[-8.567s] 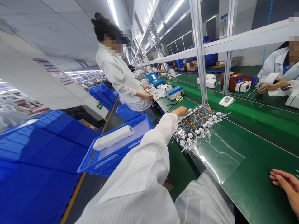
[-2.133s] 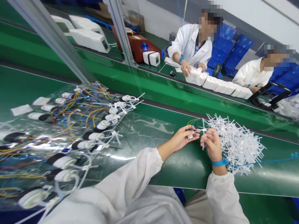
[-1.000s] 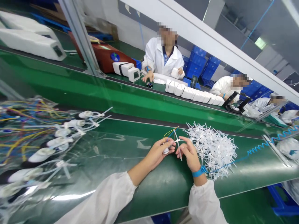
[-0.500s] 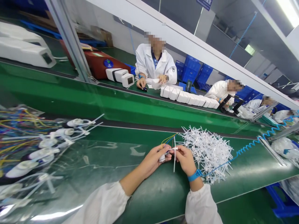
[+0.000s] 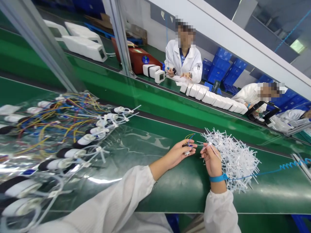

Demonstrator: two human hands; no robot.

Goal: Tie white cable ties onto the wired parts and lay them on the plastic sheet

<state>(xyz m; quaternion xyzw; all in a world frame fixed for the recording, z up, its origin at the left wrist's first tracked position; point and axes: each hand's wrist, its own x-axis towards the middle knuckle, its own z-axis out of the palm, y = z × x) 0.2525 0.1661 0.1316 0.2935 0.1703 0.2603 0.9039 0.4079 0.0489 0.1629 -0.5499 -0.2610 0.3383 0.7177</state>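
My left hand (image 5: 181, 151) is closed around a small wired part (image 5: 187, 152), white and dark. Thin yellow, blue and red wires rise from it above the fingers; its shape is mostly covered. Just to the right, my right hand (image 5: 212, 158) pinches a thin white tube piece (image 5: 200, 143), whose left end points toward the left hand. A gap separates that end from the wired part. Beside the right hand lies a heap of white tube pieces (image 5: 239, 158) with small connectors. A blue wrist strap (image 5: 218, 178) circles my right wrist.
Black-and-white cylindrical parts (image 5: 65, 152) with coloured wires and white tubes lie on clear plastic sheeting at left. A blue coiled cord (image 5: 289, 165) runs right from my strap. Beyond the green partition (image 5: 150, 100), a co-worker (image 5: 184, 61) handles white housings (image 5: 206, 95).
My hands have moved apart, the right one drawing away with the tube piece. The view has swung left, bringing more of the wired parts into sight.
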